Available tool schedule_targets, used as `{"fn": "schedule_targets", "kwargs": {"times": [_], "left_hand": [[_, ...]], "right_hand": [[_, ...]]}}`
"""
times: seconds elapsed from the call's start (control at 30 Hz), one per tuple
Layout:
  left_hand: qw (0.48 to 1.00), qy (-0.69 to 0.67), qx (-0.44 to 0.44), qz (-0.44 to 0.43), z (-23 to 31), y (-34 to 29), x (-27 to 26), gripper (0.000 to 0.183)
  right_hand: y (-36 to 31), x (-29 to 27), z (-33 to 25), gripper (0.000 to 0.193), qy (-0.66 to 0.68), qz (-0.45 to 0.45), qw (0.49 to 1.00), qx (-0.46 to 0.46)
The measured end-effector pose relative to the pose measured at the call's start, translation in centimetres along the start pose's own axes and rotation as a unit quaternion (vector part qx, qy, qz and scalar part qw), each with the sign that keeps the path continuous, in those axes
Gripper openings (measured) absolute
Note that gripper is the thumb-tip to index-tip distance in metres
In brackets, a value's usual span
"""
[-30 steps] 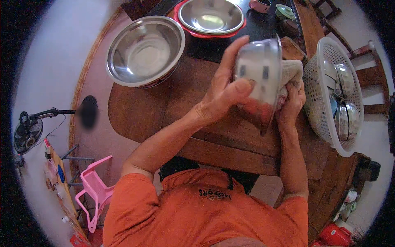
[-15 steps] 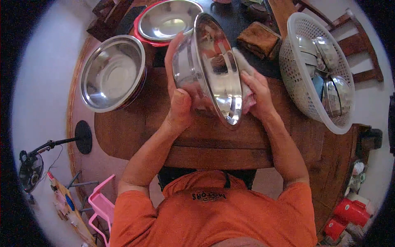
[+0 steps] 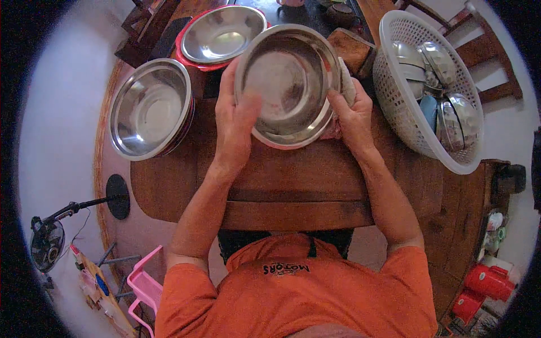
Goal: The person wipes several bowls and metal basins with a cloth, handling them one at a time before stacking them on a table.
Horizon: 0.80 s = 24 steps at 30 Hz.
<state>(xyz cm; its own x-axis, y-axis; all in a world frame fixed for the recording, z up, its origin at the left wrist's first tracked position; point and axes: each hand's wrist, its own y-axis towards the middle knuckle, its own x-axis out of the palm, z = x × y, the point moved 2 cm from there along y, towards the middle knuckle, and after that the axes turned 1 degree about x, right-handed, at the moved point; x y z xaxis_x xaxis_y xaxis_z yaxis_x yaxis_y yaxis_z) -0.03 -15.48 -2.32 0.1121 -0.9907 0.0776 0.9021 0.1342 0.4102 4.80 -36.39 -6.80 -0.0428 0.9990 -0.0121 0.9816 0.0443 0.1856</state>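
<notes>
A shiny steel bowl (image 3: 276, 84) is held up over the table, its inside facing me. My left hand (image 3: 238, 115) grips its left side, thumb over the rim and fingers behind. On the right side, my right hand (image 3: 354, 115) is closed on the rim with a pale cloth (image 3: 346, 84) pressed against the bowl; part of the cloth hangs below the hand. Another steel bowl (image 3: 155, 112) stands to the left on the table. Farther back, a wide steel bowl (image 3: 225, 36) sits inside a red basin (image 3: 183, 55).
At the right stands a white perforated plastic basket (image 3: 394, 101) with several steel bowls (image 3: 442, 65) in it. A brown folded thing (image 3: 349, 48) lies behind my right hand. The wooden table (image 3: 293, 186) spans the front. A black fan (image 3: 48, 242) and pink plastic stool (image 3: 146, 281) are at the lower left.
The steel bowl has turned from nearly edge-on to facing me with its inside. Both hands have turned along with it, still holding it and the cloth.
</notes>
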Motion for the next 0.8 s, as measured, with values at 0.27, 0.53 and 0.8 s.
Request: {"fn": "schedule_targets", "kwargs": {"times": [0.27, 0.53, 0.8], "left_hand": [[0.992, -0.116, -0.002, 0.049, 2.1, -0.4, 0.6, 0.052], [0.959, 0.000, 0.075, 0.274, 8.6, 0.3, -7.5, 0.038], [0.938, 0.206, 0.075, 0.270, 9.2, 0.2, -20.2, 0.030]], "right_hand": [[1.3, -1.2, 1.6, 0.030, 0.163, 0.051, 0.984, 0.041], [0.8, -0.7, 1.2, 0.024, 0.144, 0.006, 0.989, 0.036], [0.9, -0.1, 1.3, 0.027, 0.080, -0.038, 0.996, 0.014]]}}
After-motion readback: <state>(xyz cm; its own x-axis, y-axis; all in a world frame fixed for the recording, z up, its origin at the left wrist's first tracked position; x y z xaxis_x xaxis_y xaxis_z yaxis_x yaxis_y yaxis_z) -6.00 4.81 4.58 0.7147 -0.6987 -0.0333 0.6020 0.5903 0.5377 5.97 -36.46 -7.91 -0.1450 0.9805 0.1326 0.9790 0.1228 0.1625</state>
